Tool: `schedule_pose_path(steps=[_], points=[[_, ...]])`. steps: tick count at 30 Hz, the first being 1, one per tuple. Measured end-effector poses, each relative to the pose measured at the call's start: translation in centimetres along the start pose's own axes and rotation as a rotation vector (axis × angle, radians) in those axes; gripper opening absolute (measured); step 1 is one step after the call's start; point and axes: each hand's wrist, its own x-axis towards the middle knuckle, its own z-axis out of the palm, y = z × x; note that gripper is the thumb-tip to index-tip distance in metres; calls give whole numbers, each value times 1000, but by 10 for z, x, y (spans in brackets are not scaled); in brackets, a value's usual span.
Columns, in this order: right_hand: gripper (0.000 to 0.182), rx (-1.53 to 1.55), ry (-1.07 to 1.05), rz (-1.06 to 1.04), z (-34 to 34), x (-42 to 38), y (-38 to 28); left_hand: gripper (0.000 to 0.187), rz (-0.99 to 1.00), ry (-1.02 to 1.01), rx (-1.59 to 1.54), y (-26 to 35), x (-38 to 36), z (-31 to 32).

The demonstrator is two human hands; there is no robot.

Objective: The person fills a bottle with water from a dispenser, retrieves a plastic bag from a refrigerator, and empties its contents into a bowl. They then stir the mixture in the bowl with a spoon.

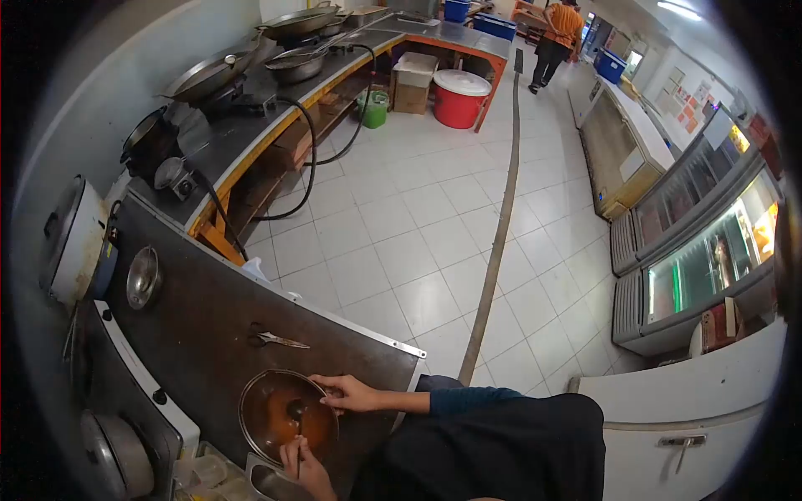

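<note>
Metal bowl (253,407) of orange-brown liquid (277,407), sitting on a dark worktop (192,309) near its edge, close to the person's body. The right hand (351,392) grasps the bowl's rim, fingers bent over the edge. The left hand (307,468) has its fingers closed around the handle of a dark spoon (295,409), whose head is in the liquid. This looks like stirring or scooping; any further stroke would seem to call for a steady rim and a light, level sweep that keeps the liquid inside.

Scissors (282,340) lie on the worktop just beyond the bowl, blades pointing towards the worktop's free edge. Farther along is a small, shallow metal dish (144,277). A rectangular metal pan (271,483) is right beside the bowl, near some clear plastic containers (209,470). A lidded pot (125,455) stands beyond them.

The room is a commercial kitchen with a pale tiled floor (434,250). Woks (205,81) rest along a cooking counter, with a red bucket (458,107) and a green bucket (375,111) below it. Opposite are a chest freezer (618,146) and glass-door refrigerators (710,259). A co-worker (564,33) in an orange top stands in the distance.
</note>
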Motion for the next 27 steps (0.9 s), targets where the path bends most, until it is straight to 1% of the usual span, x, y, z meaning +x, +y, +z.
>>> schedule_pose_path(steps=[2, 5, 8, 11, 14, 17, 18, 20, 23, 26, 27], points=[[54, 12, -2, 13, 0, -2, -1, 21, 20, 39, 17, -12, 4, -3], [54, -14, -7, 23, 0, -1, 2, 19, -2, -8, 53, -21, 2, -5], [54, -44, -8, 1, 0, 0, 11, 16, -22, -88, 199, -8, -15, -8], [55, -35, -6, -10, -1, 0, 7, 26, 60, -41, 434, 16, -9, -13], [53, 8, 5, -4, 3, -3, 3, 22, 13, -21, 163, 5, -3, -13], [53, -30, -6, 0, 0, -2, 0, 13, 8, -57, 53, -9, -20, 0], [52, -51, -20, 8, 0, -3, 0, 13, -5, -58, 38, -14, -23, 3], [53, 6, -11, 26, 1, -3, 1, 11, -42, -58, 16, 3, -16, 0], [52, 3, -13, 34, 1, -2, 1, 11, 33, 24, 63, -7, -14, 2], [52, -16, -18, 7, 1, 0, 1, 11, -11, -92, 37, -13, -33, 1], [53, -5, -17, 6, 0, 1, 7, 12, -21, -50, 32, -17, -34, 1]])
